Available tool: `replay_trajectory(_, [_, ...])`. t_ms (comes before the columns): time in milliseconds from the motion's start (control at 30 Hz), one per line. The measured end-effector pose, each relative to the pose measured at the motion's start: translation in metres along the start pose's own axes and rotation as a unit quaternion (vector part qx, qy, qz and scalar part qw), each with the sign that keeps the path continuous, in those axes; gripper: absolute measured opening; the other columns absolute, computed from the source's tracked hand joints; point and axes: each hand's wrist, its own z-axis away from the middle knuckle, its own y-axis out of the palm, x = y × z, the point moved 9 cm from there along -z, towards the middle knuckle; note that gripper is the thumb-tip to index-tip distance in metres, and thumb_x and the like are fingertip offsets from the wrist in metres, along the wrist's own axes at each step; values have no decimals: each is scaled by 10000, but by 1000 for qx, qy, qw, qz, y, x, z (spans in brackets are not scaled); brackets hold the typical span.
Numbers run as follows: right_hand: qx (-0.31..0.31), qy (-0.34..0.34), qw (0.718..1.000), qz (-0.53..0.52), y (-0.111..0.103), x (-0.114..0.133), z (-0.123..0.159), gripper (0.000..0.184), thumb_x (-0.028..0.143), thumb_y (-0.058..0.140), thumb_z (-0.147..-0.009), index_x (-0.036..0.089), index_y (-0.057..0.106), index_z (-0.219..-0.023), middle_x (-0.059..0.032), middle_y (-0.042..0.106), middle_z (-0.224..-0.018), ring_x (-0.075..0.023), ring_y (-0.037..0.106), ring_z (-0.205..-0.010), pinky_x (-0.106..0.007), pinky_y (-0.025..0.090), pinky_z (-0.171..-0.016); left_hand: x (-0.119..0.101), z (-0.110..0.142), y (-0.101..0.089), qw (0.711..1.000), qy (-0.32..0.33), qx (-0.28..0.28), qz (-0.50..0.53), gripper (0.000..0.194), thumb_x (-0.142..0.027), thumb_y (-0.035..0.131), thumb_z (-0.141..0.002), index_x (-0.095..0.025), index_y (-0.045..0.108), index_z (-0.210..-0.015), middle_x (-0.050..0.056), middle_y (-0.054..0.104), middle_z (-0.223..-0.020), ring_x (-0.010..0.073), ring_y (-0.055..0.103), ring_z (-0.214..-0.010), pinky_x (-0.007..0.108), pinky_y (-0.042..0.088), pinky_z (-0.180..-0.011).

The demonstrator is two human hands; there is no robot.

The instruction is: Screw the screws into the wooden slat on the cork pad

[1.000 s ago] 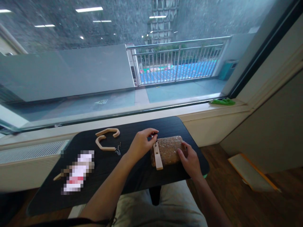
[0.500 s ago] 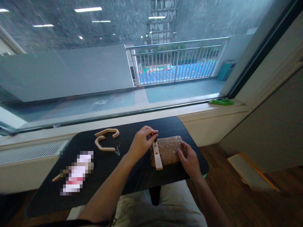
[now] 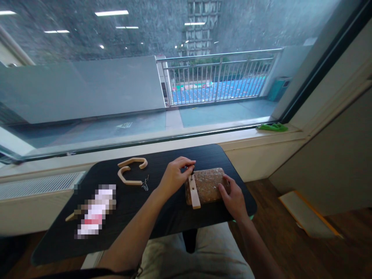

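A brown cork block (image 3: pixel 207 185) lies on the black table (image 3: pixel 162 221) with a pale wooden strip (image 3: pixel 194 193) laid along its left side. My left hand (image 3: pixel 176 175) pinches something small and dark at the strip's far end; I cannot make out what it is. My right hand (image 3: pixel 234 196) rests on the block's right edge, fingers curled against it and holding it down.
Two curved wooden pieces (image 3: pixel 130 170) and a few small dark screws (image 3: pixel 145 183) lie left of the hands. A blurred white packet (image 3: pixel 94 211) sits near the table's left front. A window sill runs behind the table, with a green object (image 3: pixel 272 126) at right.
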Motion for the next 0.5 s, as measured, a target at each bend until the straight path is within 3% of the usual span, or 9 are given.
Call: replay_trajectory(500, [5,2,1000,1,-1,1,-1,461,480,536,-857,178,623,-1195,-147,698,-1198,-308,645,-1121,-500,480,-990,5,4,1,1000,-22,-4,6,202,-159,580,-877,-188,742,-994,66,767,-957,192,702,-872,337,561,-841])
